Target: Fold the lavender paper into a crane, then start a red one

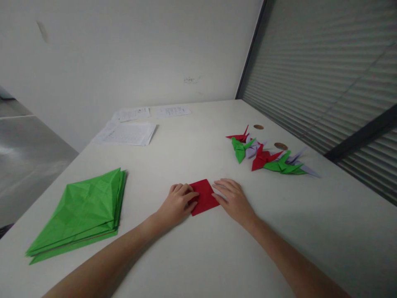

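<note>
A small square of folded red paper (pixel 204 198) lies flat on the table in front of me. My left hand (pixel 179 201) rests on its left edge with bent fingers, the thumb and forefinger closed on the paper there. At the right edge, my right hand (pixel 231 198) has its fingers stretched out and slightly apart, the tips touching or just beside the paper. The part of the square beneath my left fingers is hidden.
To the left sits a stack of creased green paper (pixel 89 203). Folded paper cranes, such as a red crane (pixel 263 158) and a green crane (pixel 240 149), cluster at the right. Printed sheets (pixel 128 133) lie at the back left, and window blinds (pixel 325 70) run along the right side.
</note>
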A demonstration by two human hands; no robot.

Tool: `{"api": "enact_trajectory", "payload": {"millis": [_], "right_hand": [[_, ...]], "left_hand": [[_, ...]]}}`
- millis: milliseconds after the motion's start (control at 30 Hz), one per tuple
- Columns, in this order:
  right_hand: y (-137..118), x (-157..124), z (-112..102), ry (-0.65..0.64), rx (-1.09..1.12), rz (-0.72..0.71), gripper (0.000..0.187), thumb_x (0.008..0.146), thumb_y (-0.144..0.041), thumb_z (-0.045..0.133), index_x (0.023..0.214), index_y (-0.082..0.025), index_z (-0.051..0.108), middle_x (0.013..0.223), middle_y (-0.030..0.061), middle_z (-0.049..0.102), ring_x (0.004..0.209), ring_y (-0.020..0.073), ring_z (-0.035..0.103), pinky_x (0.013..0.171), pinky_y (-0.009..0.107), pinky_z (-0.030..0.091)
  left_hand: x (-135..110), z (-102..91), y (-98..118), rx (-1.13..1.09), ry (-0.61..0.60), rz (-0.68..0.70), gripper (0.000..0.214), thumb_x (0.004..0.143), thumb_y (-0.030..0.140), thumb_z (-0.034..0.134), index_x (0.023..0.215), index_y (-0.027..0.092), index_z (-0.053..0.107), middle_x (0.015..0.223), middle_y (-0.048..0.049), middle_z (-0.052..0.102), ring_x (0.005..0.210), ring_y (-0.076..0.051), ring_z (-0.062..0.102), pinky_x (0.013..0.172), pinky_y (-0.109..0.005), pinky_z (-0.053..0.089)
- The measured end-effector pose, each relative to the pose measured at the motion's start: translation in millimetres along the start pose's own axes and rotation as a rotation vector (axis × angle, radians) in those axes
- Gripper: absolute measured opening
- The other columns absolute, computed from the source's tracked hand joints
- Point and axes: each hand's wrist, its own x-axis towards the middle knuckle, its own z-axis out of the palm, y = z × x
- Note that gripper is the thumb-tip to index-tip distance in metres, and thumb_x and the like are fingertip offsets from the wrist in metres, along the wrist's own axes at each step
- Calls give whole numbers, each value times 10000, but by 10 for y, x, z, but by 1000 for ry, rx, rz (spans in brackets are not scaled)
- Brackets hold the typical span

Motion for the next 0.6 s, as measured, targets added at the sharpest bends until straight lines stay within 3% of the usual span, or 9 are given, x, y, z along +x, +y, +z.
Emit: {"api": "enact_trajectory", "payload": {"millis": [133, 267, 433, 500, 600], "right_hand": [[-106, 3, -51, -2, 4, 33, 233, 904, -361, 592, 969, -196, 743, 1127, 98, 696, 1138, 302, 539, 996, 509, 435], [-180, 1, -76, -53, 85, 40, 325, 923, -435, 542, 1047, -193, 721, 1162, 114, 675, 1170, 305, 521, 1005, 511, 406], [-224, 4, -130, -194, 313, -63, 508, 969, -536, 378, 1227, -181, 634, 1193, 118, 664, 1149, 258, 548, 1001, 474, 411], [-243, 1, -148, -228, 386, -118, 564, 968, -565, 344, 1318, -183, 567, 1238, 122, 645, 1177, 249, 537, 1021, 466, 405], [-259, -7, -159, -251, 439, -169, 578, 963, -566, 364, 1381, -194, 508, 1297, 122, 618, 1228, 245, 514, 1052, 459, 395]], "left_hand": [[-5, -13, 13, 64, -19, 20, 396, 898, 451, 589, 1225, 231, 630, 1073, -98, 611, 994, -254, 554, 927, -464, 429], [-14, -74, 104, 104, 1, -9, 508, 899, 586, 502, 1211, 208, 637, 1072, -112, 622, 989, -269, 563, 959, -489, 408], [-46, -69, 192, 215, 70, -103, 832, 736, 777, 550, 1297, 162, 562, 1123, -156, 648, 1054, -336, 578, 1019, -567, 357], [-51, -52, 195, 245, 64, -103, 785, 734, 748, 588, 1267, 173, 578, 1201, -170, 629, 1115, -355, 566, 1015, -574, 370], [-36, -40, 173, 268, 51, -81, 521, 840, 553, 614, 1219, 196, 600, 1210, -141, 640, 1127, -328, 580, 1000, -544, 411]]}}
